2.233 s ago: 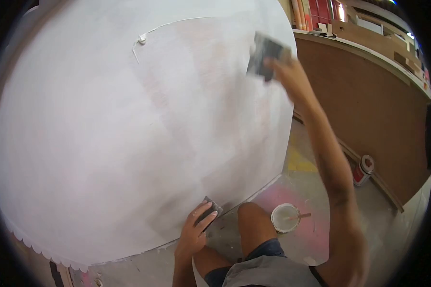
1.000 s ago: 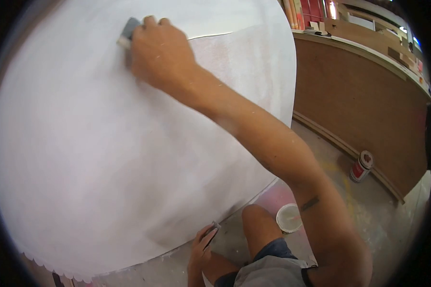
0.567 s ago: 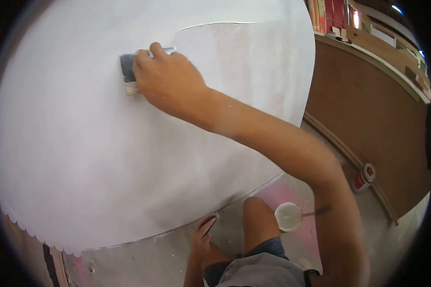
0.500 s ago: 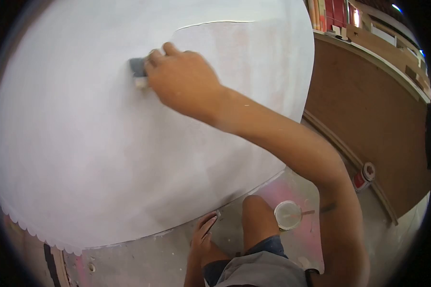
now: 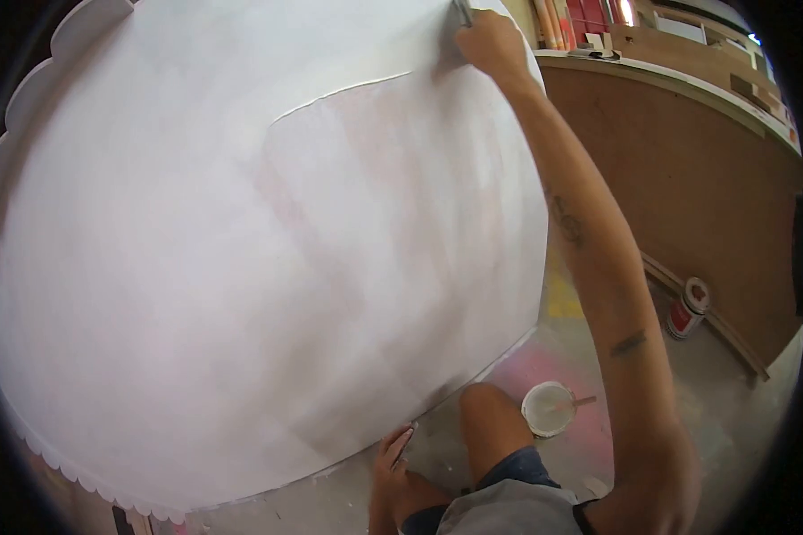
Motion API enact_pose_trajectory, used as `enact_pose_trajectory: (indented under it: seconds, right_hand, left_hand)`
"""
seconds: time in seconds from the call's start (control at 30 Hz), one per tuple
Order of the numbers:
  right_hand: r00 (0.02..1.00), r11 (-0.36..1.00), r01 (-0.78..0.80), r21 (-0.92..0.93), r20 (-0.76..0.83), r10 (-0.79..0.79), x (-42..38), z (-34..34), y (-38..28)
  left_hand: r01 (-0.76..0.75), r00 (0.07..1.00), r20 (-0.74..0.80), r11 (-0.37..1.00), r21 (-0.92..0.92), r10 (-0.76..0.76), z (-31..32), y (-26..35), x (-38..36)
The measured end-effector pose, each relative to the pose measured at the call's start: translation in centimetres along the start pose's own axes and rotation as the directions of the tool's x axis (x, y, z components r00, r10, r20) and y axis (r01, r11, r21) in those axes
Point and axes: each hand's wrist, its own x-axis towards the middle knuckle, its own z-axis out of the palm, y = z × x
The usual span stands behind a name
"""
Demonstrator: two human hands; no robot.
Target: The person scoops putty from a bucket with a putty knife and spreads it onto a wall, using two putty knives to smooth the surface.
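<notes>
A large curved white panel (image 5: pixel 178 267) fills most of the view, with faint pinkish streaks and a thin curved raised line on it. At its upper right edge, with my arm stretched out, my right hand (image 5: pixel 495 43) is closed round a small grey block-like tool (image 5: pixel 463 12), partly cut off by the frame. Its exact kind does not show. My left hand (image 5: pixel 389 459) rests low by my knee, near the panel's bottom edge. Its fingers are closed about something thin and dark that I cannot make out.
A white tub (image 5: pixel 549 408) of pale liquid with a stick in it stands on the floor by my knee. Farther right, a red and white can (image 5: pixel 688 309) stands beside a wooden strip (image 5: pixel 732 341). A brown board (image 5: pixel 678 187) stands along the right.
My right hand has moved up and to the right across the panel with the grey tool, and the arm has straightened. The view has shifted; my left hand stays low.
</notes>
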Motion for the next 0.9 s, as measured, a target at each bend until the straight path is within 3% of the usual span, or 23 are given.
enact_pose_trajectory:
  seconds: [0.17, 0.37, 0.43, 0.57, 0.63, 0.77, 0.83, 0.9]
  right_hand:
    - [0.974, 0.975, 0.212, 0.061, -0.095, -0.206, -3.7, 0.4, -9.3]
    - [0.890, 0.881, 0.457, 0.123, -0.067, -0.452, -11.5, 1.1, -20.0]
    - [0.867, 0.851, 0.498, 0.166, -0.092, -0.489, -13.7, 1.2, -22.0]
    - [0.781, 0.753, 0.623, 0.212, -0.113, -0.615, -16.5, -0.4, -23.7]
    - [0.714, 0.699, 0.699, 0.151, -0.074, -0.697, -18.5, 0.8, -24.7]
    - [0.654, 0.615, 0.739, 0.276, -0.073, -0.753, -21.9, 1.4, -23.5]
    - [0.587, 0.566, 0.785, 0.250, -0.010, -0.810, -23.9, 0.4, -22.7]
    - [0.597, 0.587, 0.748, 0.311, 0.073, -0.799, -24.2, -1.4, -20.3]
  left_hand:
    - [0.030, 1.000, 0.010, 0.999, 0.011, -0.030, 0.3, 0.3, 0.4]
    - [0.091, 0.993, -0.046, 0.952, -0.293, -0.109, 0.7, -1.1, 0.2]
    - [-0.074, 0.993, -0.100, 0.994, -0.082, 0.065, 0.6, -1.2, 0.5]
    - [-0.106, 0.980, -0.188, 0.963, -0.249, 0.060, 1.0, -0.6, 0.8]
    - [0.049, 0.979, -0.132, 0.804, -0.592, -0.157, -0.2, 0.2, 1.8]
    - [0.050, 0.909, -0.271, 0.728, -0.684, -0.317, 0.2, 2.4, 3.2]
    - [-0.133, 0.922, -0.216, 0.261, -0.956, -0.321, -0.2, 4.9, 4.2]
    - [-0.122, 0.922, -0.204, 0.253, -0.960, -0.330, -1.1, 7.8, 5.3]
